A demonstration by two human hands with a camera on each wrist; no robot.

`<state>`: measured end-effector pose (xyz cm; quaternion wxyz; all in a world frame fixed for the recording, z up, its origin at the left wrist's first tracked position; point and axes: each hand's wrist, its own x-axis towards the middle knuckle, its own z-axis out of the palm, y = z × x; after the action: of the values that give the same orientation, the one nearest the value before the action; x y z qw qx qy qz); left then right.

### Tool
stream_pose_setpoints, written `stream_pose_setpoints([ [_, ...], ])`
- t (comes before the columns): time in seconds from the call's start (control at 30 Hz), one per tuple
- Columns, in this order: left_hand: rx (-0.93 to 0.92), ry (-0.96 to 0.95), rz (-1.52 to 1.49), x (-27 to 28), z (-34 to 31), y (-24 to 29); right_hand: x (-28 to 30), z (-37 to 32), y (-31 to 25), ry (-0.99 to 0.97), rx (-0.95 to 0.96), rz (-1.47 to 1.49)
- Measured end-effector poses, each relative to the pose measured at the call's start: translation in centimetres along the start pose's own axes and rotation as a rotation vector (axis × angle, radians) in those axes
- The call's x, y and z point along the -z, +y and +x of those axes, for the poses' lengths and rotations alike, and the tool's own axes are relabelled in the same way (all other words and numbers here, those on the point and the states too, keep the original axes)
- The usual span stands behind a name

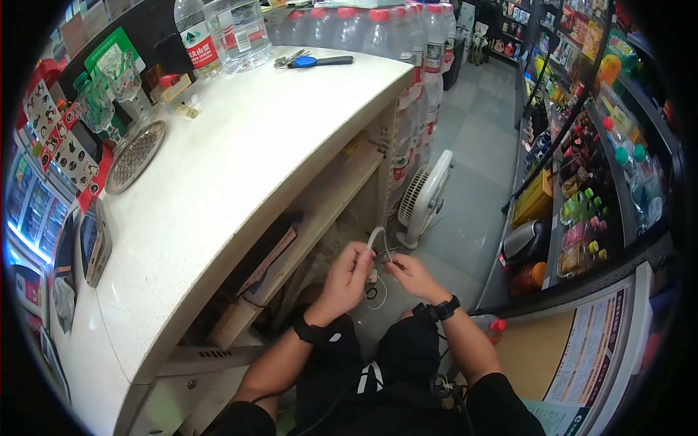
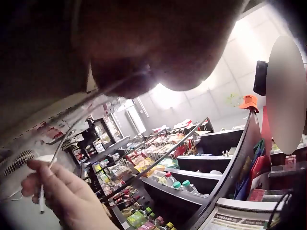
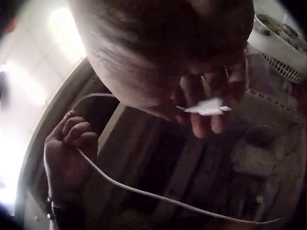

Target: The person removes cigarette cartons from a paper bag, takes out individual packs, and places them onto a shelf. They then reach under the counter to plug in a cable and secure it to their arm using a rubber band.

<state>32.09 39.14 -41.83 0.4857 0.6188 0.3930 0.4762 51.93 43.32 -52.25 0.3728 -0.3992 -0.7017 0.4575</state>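
Observation:
A white cable (image 1: pixel 376 234) runs between the two hands, arching up in a small loop in the head view. My left hand (image 1: pixel 346 280) grips a bend of it in front of the counter's lower shelves. Close beside it on the right, my right hand (image 1: pixel 416 277) pinches the cable near one end. That end carries a slim white connector (image 3: pixel 209 107), which sticks out past the right fingers in the right wrist view. From the left hand (image 3: pixel 74 143), a long stretch of cable sags across the same view. The left fingers are dark and blurred in the left wrist view.
The white counter (image 1: pixel 240 145) curves along the left, with shelves (image 1: pixel 313 218) beneath. A white fan (image 1: pixel 425 196) stands on the floor just beyond the hands, near stacked bottle packs (image 1: pixel 414 109). Shelves of drinks (image 1: pixel 582 218) line the right. A cardboard-brown panel (image 1: pixel 534 349) is near the right elbow.

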Motion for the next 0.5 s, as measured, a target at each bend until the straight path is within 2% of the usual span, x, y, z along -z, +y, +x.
stream_pose_setpoints([
  [0.03, -0.004, 0.101, -0.068, 0.0, 0.4, 0.1, 0.6, -0.5, 0.2, 0.008, 0.001, 0.004],
  [0.1, -0.035, 0.267, -0.117, 0.4, 1.7, -0.7, 2.1, -1.2, 0.3, -0.023, -0.123, 0.032],
  [0.13, -0.041, 0.261, -0.115, 0.4, 2.6, -0.9, 2.8, -1.5, -0.5, -0.016, -0.118, 0.031],
  [0.2, -0.326, 0.469, 0.355, 0.3, 4.3, -1.1, 4.4, -2.9, -4.4, 0.002, -0.173, 0.284],
  [0.23, -0.197, 0.419, 0.4, 0.5, 4.5, -1.3, 5.4, -3.6, -6.6, -0.017, -0.193, 0.375],
  [0.27, -0.196, 0.418, 0.4, 0.5, 4.9, -2.0, 6.1, -3.9, -7.4, -0.016, -0.194, 0.376],
  [0.33, -0.082, 0.353, 0.506, 0.5, 6.0, -4.8, 7.2, -4.2, -8.6, -0.157, 0.074, 0.578],
  [0.37, -0.052, 0.334, 0.469, 0.2, 6.3, -6.8, 7.3, -3.7, -11.0, -0.145, 0.063, 0.734],
  [0.4, -0.052, 0.333, 0.47, 0.0, 6.6, -8.2, 7.1, -2.7, -12.3, -0.144, 0.063, 0.735],
  [0.47, -0.048, 0.248, 0.464, -0.5, 6.8, -10.1, 6.7, -0.3, -14.2, 0.013, 0.151, 0.543],
  [0.5, -0.02, 0.202, 0.505, -0.6, 6.8, -10.8, 6.9, 1.6, -14.3, 0.063, 0.12, 0.388],
])
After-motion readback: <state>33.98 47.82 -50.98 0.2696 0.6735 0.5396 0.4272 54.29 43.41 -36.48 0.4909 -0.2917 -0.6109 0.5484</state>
